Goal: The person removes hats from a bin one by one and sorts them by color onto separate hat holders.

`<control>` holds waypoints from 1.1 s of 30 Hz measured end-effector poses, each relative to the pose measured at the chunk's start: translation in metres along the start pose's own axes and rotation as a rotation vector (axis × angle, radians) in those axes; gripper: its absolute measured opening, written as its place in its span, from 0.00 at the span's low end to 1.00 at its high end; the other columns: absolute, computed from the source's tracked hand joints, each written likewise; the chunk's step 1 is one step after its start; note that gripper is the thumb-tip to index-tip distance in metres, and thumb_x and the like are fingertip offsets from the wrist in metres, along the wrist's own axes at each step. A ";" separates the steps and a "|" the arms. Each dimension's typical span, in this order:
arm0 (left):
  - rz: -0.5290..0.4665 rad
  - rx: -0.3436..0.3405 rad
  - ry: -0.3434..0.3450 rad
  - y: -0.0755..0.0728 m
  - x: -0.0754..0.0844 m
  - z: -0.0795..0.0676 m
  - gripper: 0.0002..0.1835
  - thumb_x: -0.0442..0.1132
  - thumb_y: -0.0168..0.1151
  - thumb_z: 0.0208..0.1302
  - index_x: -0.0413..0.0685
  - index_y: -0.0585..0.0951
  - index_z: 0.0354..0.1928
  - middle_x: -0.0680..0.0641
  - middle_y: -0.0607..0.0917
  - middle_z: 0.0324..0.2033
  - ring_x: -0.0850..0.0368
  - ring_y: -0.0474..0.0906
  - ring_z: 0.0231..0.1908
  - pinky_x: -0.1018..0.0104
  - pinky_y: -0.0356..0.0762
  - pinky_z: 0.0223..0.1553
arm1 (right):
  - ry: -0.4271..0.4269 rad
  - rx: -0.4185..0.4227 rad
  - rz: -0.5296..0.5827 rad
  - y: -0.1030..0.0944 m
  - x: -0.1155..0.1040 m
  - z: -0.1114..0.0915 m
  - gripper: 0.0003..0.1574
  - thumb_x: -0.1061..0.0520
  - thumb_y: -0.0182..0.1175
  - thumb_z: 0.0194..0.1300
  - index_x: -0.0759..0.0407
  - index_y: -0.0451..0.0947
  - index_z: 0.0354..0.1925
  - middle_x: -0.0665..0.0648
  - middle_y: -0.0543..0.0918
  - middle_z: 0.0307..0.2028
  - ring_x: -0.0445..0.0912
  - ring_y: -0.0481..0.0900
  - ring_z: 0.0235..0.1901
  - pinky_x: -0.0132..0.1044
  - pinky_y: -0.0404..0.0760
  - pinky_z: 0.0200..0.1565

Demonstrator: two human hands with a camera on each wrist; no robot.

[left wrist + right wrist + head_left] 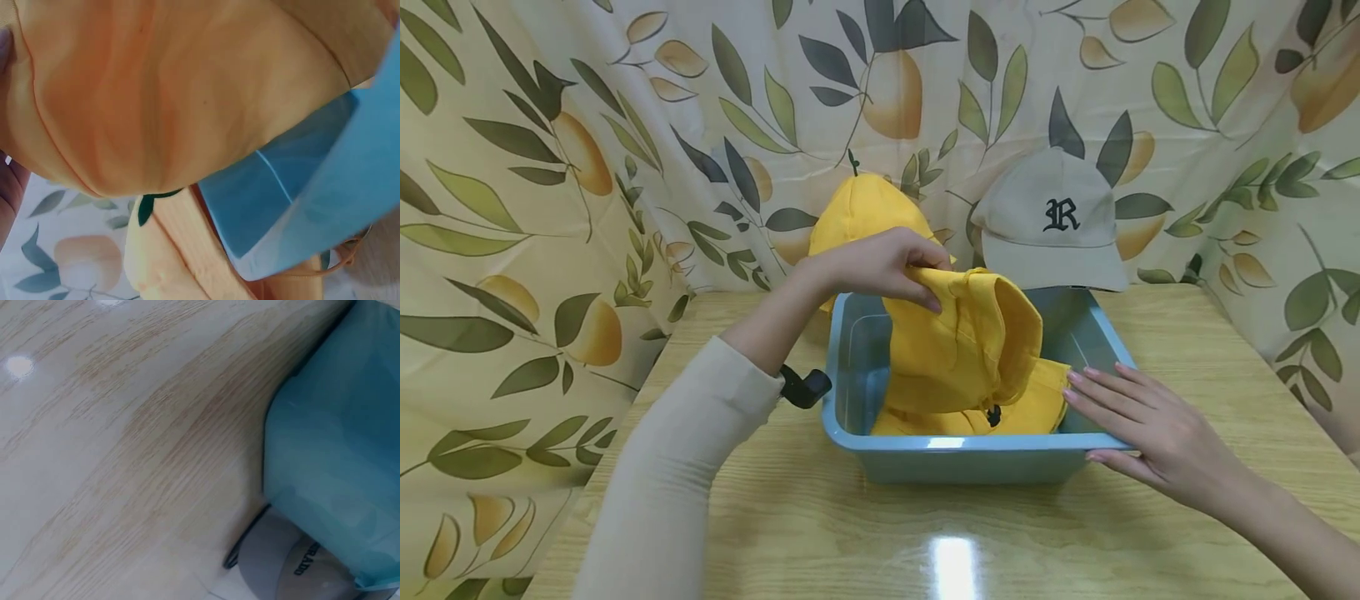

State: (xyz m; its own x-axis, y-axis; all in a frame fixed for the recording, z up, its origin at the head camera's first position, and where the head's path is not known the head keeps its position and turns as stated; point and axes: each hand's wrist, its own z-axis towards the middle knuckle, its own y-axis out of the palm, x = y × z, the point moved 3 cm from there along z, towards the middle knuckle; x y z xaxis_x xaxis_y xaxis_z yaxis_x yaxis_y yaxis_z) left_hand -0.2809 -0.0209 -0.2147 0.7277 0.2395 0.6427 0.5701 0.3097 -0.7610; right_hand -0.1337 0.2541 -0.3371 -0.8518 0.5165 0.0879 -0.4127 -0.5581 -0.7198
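My left hand (898, 262) pinches a yellow fabric hat (958, 342) by its upper edge, thumb on the near side. The hat hangs over a light blue plastic bin (962, 444), its opening turned to the right. In the left wrist view, its seamed yellow cloth (169, 94) spreads across the top. Beneath it, more yellow fabric (1037, 400) with a small black piece lies in the bin. My right hand (1157, 425) rests at the bin's front right corner, fingers straight and reaching over the rim, thumb lower, outside it.
Behind the bin on the left stands another yellow hat (868, 208) with a green leafy stem. A light grey cap (1048, 217) with a black letter R is behind it on the right. Leaf-patterned cloth (722, 167) backs the wooden table (820, 525).
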 end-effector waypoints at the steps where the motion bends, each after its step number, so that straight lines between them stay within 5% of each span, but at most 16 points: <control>1: -0.008 0.015 0.005 -0.002 0.000 -0.003 0.09 0.34 0.70 0.54 0.43 0.77 0.30 0.52 0.74 0.24 0.61 0.66 0.27 0.70 0.67 0.32 | 0.004 -0.008 -0.003 0.000 0.001 0.000 0.35 0.38 0.45 0.71 0.65 0.76 0.57 0.53 0.70 0.64 0.44 0.63 0.67 0.40 0.53 0.70; 9: -0.058 0.099 0.032 -0.010 0.000 -0.021 0.07 0.30 0.68 0.54 0.39 0.79 0.33 0.49 0.80 0.29 0.61 0.71 0.30 0.69 0.72 0.36 | 0.018 -0.101 0.019 -0.003 0.005 -0.001 0.37 0.36 0.43 0.71 0.64 0.74 0.58 0.52 0.67 0.67 0.44 0.60 0.68 0.38 0.50 0.71; 14: -0.058 0.121 0.023 -0.011 -0.003 -0.028 0.06 0.29 0.68 0.54 0.38 0.80 0.34 0.49 0.82 0.30 0.61 0.72 0.31 0.69 0.74 0.37 | 0.050 -0.157 0.066 -0.011 0.007 0.020 0.38 0.35 0.43 0.71 0.63 0.72 0.61 0.53 0.67 0.67 0.42 0.58 0.69 0.33 0.49 0.70; 23: -0.102 0.139 0.002 -0.012 -0.011 -0.035 0.06 0.27 0.67 0.55 0.36 0.80 0.35 0.48 0.83 0.31 0.60 0.74 0.32 0.68 0.76 0.37 | 0.067 0.014 0.153 -0.014 0.001 0.107 0.39 0.36 0.49 0.68 0.65 0.72 0.60 0.60 0.78 0.57 0.40 0.71 0.60 0.25 0.61 0.64; 29: -0.112 0.153 0.013 -0.013 -0.013 -0.035 0.07 0.28 0.67 0.55 0.36 0.80 0.35 0.48 0.83 0.31 0.60 0.73 0.31 0.68 0.76 0.36 | 0.065 0.133 0.088 -0.007 -0.008 0.153 0.35 0.39 0.47 0.70 0.68 0.76 0.54 0.63 0.83 0.48 0.54 0.82 0.45 0.40 0.79 0.48; 33: -0.128 0.176 0.010 -0.014 -0.013 -0.035 0.07 0.27 0.66 0.55 0.35 0.80 0.36 0.47 0.83 0.32 0.59 0.75 0.32 0.67 0.77 0.37 | 0.083 0.146 0.092 -0.005 -0.007 0.167 0.25 0.49 0.53 0.70 0.70 0.76 0.50 0.62 0.84 0.42 0.52 0.82 0.40 0.42 0.80 0.41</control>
State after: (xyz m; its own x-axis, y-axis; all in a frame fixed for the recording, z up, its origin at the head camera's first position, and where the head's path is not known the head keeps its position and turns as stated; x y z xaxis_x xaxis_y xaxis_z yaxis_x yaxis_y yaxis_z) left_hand -0.2848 -0.0609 -0.2156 0.6581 0.1794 0.7313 0.5829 0.4934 -0.6456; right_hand -0.1792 0.1448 -0.2191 -0.8610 0.5073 -0.0355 -0.3817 -0.6907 -0.6142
